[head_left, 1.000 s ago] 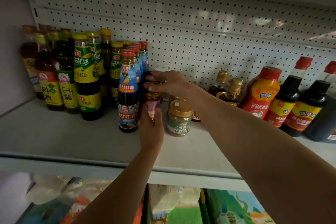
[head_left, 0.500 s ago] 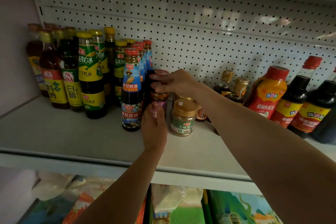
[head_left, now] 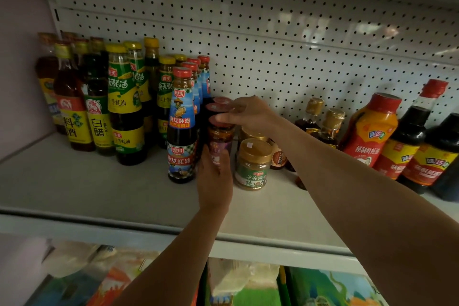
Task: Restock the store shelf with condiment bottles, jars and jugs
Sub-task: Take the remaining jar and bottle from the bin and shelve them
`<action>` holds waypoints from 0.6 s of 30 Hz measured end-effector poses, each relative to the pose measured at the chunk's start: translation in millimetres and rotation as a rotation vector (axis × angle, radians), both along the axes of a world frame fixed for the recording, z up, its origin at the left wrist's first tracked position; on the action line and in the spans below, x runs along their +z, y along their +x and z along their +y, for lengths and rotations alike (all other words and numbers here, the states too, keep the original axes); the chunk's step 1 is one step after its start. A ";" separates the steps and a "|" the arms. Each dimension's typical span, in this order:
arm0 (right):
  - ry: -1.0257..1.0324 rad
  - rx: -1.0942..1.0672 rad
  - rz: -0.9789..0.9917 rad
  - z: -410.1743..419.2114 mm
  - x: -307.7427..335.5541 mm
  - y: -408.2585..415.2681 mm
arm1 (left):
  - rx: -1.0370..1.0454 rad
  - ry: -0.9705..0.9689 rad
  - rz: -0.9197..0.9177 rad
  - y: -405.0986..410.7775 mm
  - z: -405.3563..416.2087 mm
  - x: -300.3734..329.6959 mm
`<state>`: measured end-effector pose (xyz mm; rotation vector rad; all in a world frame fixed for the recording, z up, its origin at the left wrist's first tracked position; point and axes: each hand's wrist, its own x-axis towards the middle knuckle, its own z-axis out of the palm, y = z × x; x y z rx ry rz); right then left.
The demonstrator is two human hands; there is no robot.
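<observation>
A dark sauce jar [head_left: 221, 136] with a red lid stands on the white shelf [head_left: 99, 189], between a blue-labelled oyster sauce bottle [head_left: 180, 129] and a gold-lidded sesame paste jar [head_left: 253, 165]. My left hand [head_left: 214, 179] wraps around the jar's lower front. My right hand [head_left: 250, 113] rests its fingers on the jar's lid from above. Two more red-lidded jars [head_left: 219, 104] stand right behind it.
Tall yellow-capped bottles [head_left: 124, 104] crowd the left of the shelf. Small gold-capped bottles [head_left: 330, 124], an orange sauce bottle [head_left: 370, 129] and dark soy bottles [head_left: 407, 136] fill the right. A pegboard wall [head_left: 273, 52] backs the shelf. Packaged goods [head_left: 248, 283] lie below.
Both hands have stayed on the jar. The view has shifted slightly, and the jar sits a little lower on the shelf.
</observation>
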<state>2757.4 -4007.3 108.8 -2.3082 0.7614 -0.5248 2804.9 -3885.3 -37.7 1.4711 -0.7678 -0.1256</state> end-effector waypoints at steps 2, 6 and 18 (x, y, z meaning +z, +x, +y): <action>-0.022 -0.066 -0.059 -6.1 2.3 3.6 | -0.010 -0.006 0.000 0.6 0.5 -1.2; -0.061 -0.195 -0.013 -25.0 9.4 19.0 | -0.021 -0.010 -0.002 2.3 -1.3 -4.1; -0.042 -0.176 0.162 -39.0 6.2 65.8 | -0.077 -0.046 0.080 2.0 -0.3 -1.0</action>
